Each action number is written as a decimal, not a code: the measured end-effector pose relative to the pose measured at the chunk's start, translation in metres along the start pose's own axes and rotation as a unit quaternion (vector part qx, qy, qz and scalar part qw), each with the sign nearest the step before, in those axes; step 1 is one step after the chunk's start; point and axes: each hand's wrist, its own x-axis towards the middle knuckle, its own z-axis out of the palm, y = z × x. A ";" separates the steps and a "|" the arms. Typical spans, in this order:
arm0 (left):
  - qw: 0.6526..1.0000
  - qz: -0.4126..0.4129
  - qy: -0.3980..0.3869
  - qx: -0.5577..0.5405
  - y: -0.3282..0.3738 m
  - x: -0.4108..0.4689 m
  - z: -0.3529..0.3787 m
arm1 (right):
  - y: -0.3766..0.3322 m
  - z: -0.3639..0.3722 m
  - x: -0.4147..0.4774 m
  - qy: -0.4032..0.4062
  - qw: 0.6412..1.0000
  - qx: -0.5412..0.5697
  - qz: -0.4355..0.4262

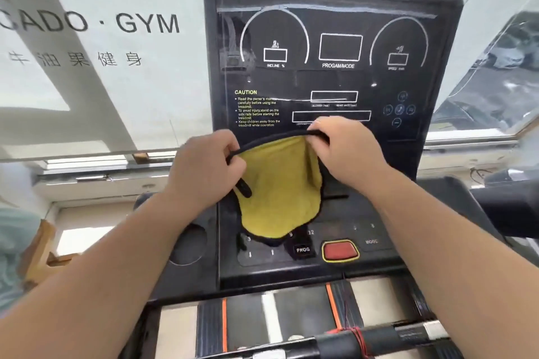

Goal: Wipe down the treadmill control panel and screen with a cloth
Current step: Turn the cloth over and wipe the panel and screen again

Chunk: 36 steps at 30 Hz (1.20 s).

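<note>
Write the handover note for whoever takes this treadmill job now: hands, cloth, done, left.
Hands: left hand pinches the yellow cloth by its black top edge; right hand pinches the same edge further right.
It hangs spread between them, over the control panel, below the screen.
Done: cloth spread out; no wiping visible.
Left: wipe screen and control panel.

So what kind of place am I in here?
Most likely a gym: the lettering on the glass reads GYM, and a treadmill console with incline and speed readouts stands right in front.
</note>
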 end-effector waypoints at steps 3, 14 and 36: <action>0.995 0.018 0.078 -0.056 0.025 0.019 -0.038 | -0.015 -0.047 0.019 0.086 0.996 0.036 -0.008; 0.965 0.050 -0.256 -0.036 -0.033 -0.086 0.015 | -0.011 0.024 -0.108 -0.246 0.965 0.084 0.016; 0.954 -0.063 -0.253 0.149 -0.045 -0.056 0.074 | 0.007 0.118 -0.082 -0.092 0.977 -0.187 0.032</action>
